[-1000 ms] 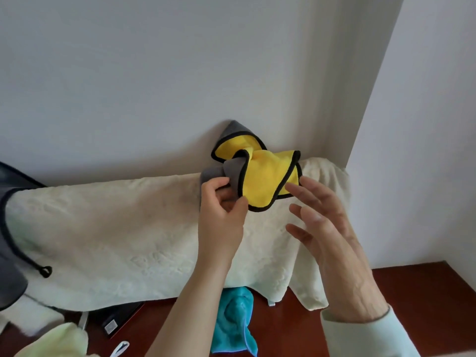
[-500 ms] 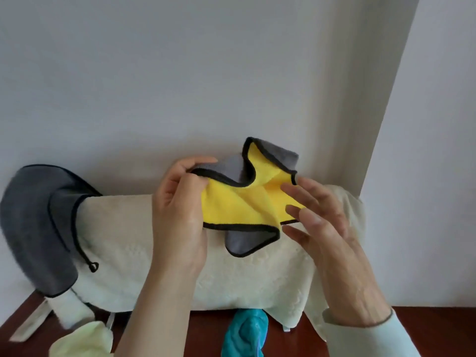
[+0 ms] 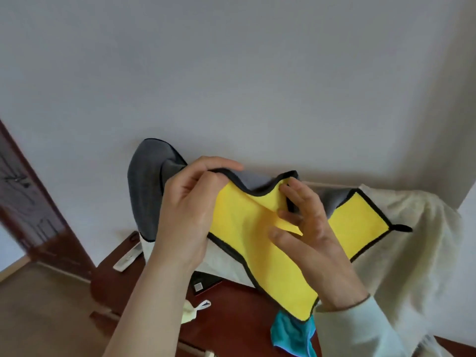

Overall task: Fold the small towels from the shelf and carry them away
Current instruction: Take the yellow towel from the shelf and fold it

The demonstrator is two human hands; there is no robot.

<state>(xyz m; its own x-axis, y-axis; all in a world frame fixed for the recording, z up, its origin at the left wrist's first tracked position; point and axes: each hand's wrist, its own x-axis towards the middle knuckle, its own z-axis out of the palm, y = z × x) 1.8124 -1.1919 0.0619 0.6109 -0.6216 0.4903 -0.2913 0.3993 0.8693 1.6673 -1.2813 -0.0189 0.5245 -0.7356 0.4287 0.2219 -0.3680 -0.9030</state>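
Yellow towel [image 3: 242,228] held up over the shelf [image 3: 231,313] by 2 hands.
Nearest, a teal cloth [image 3: 291,333] lies on the dark red shelf. Above it, the left hand [image 3: 188,210] grips the towel's upper left black-trimmed edge, with fingers curled and thumb on top. The right hand [image 3: 311,235], fingers half spread, pinches a fold near the top middle, with its thumb on the yellow face. Behind, a cream towel [image 3: 412,240] hangs at right and a grey towel [image 3: 144,186] at left.

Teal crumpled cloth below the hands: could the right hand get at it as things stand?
Probably not at once: the right hand pinches the yellow black-edged towel, whose lower corner hangs over the teal crumpled cloth.
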